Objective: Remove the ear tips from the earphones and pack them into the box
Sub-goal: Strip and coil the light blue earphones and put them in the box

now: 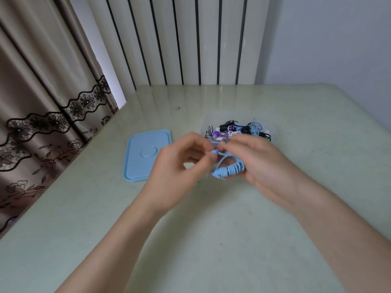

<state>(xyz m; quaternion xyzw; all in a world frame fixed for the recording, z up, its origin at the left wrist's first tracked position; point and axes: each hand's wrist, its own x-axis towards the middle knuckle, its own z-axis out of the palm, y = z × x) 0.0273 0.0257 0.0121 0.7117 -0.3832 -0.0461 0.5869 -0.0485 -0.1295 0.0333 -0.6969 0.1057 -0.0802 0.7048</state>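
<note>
We have the light-blue wired earphones (229, 169), their cord wound into a tight bundle, gripped in our right hand (257, 163), while our left hand (182, 163) pinches the blue earbud end (214, 153) between thumb and fingers — motion blur hides whether the ear tip is on or off. To do this well, we should hold the bud firmly and peel the tip off with a gentle twist, not tug the cord. The bundle hangs above the pale green glossy table (211, 240), just in front of the clear plastic box (239, 132) holding other coiled earphones. The light-blue rectangular plastic lid (143, 155) lies left — well apart from the box.
</note>
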